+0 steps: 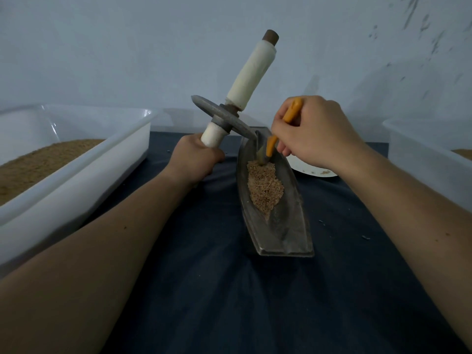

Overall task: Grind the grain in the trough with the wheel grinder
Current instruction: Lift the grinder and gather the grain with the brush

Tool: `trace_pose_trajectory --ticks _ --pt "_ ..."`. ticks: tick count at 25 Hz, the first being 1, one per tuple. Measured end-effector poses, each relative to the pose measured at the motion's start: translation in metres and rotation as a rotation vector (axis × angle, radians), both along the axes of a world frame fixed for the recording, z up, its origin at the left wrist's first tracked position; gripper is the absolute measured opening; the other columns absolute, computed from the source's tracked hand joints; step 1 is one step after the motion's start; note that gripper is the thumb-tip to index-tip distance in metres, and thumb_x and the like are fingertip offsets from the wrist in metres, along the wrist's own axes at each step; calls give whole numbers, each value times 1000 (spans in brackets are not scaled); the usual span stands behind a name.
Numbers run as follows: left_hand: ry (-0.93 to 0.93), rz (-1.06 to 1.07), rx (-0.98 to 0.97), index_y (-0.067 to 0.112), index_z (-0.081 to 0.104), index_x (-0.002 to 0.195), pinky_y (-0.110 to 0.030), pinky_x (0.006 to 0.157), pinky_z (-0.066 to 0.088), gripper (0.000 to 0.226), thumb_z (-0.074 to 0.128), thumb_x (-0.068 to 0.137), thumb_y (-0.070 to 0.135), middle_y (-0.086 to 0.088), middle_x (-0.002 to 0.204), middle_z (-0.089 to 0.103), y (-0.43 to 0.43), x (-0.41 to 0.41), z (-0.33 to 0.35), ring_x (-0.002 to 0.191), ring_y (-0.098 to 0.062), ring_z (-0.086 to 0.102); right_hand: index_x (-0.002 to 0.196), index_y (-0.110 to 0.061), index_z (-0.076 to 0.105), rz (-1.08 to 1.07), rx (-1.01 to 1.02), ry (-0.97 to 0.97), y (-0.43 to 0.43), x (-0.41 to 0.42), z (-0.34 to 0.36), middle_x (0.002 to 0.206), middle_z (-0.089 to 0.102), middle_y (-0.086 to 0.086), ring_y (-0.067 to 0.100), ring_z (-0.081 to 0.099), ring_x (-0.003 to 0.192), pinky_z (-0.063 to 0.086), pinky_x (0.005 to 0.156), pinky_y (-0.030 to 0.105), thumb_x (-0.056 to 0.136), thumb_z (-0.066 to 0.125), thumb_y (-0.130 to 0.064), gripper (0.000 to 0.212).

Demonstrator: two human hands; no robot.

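A boat-shaped metal trough [293,226] lies lengthwise on the dark cloth, with a heap of brown grain [265,186] in its far half. My left hand [196,159] grips the near white-wrapped handle of the wheel grinder [222,116], which is lifted and tilted, its metal disc edge resting at the trough's far end. My right hand [314,131] holds an orange-handled brush [270,146] whose bristles touch the far edge of the grain.
A large white plastic tub [122,154] with brown meal stands at the left. Another white tub [424,159] stands at the right. A white plate [314,171] lies behind the trough under my right hand. A grey wall rises close behind.
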State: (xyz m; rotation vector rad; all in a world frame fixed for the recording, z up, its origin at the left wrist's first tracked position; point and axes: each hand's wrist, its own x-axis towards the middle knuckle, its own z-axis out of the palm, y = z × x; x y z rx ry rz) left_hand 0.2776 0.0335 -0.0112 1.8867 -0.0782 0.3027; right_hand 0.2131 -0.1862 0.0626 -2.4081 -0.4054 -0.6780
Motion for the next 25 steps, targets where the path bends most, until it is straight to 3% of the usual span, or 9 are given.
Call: trace_pose_trajectory --ticks 5,10,15,19,25 --pt "-10 4 27 12 63 84 -27 47 44 17 74 72 17 -4 63 58 0 1 0 48 -14 53 89 -24 70 -9 -64 -1 1 1 -5 71 72 -5 7 70 67 61 74 31 97 62 -25 12" --pt "-16 1 29 13 63 85 -26 44 43 17 74 72 17 -4 64 58 0 1 -1 45 -11 53 87 -24 68 -17 -11 -122 1 3 -2 70 71 -7 4 70 65 60 70 27 98 62 -25 12" --pt "-15 -6 12 13 63 88 -28 48 44 18 73 73 16 -5 68 58 0 -1 -1 51 -15 54 99 -22 70 -5 -81 -59 3 4 -14 80 71 -3 12 70 75 60 78 36 99 62 -27 9" --pt "-9 0 -16 13 62 84 -28 47 43 15 72 73 16 -5 66 56 1 -1 0 50 -15 52 84 -24 69 -21 -45 -77 2 3 -3 68 70 -6 6 69 63 60 70 27 96 62 -26 14" --pt "-3 -7 -28 11 61 84 -30 50 45 13 70 75 14 -7 67 56 2 -1 0 52 -15 52 85 -23 68 3 -30 -43 -1 1 -1 65 70 -7 -1 68 58 54 61 12 97 61 -24 14"
